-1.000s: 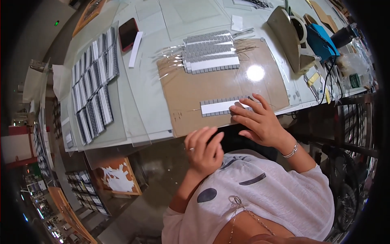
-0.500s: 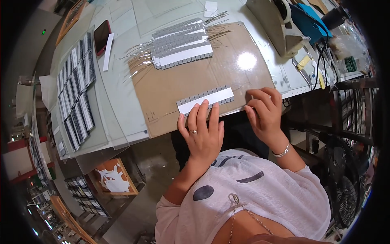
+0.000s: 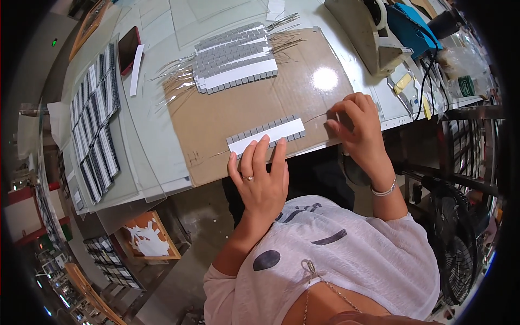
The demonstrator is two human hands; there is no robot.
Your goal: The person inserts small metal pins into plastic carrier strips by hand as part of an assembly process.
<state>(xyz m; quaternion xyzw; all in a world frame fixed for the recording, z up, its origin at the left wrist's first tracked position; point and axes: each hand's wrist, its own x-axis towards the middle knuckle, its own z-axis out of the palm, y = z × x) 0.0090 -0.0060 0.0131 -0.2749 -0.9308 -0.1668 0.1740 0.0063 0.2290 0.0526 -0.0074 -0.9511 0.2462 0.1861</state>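
Observation:
A white strip [image 3: 269,136] edged on both long sides with small grey square tiles lies on a brown cardboard sheet [image 3: 319,116]. My left hand [image 3: 259,173] rests its spread fingertips on the strip's near edge, holding nothing. From the strip's right end a thin wire-like strand [image 3: 316,117] runs to my right hand [image 3: 358,125], whose thumb and fingers pinch it just above the cardboard's right side. Farther back on the cardboard, a stack of similar tiled strips [image 3: 235,57] has loose thin strands sticking out at both ends.
Rows of black, white and grey striped pieces [image 3: 97,122] lie on glass at the left, beside a phone [image 3: 129,50] and a narrow white strip [image 3: 136,70]. A beige machine [image 3: 368,40] stands back right, near a black cable [image 3: 428,76]. A fan [image 3: 455,238] stands at lower right.
My right hand has risen slightly away from the strip's end, its fingers closing in a pinch on the strand. My left hand stays on the strip; the whole view has shifted a little.

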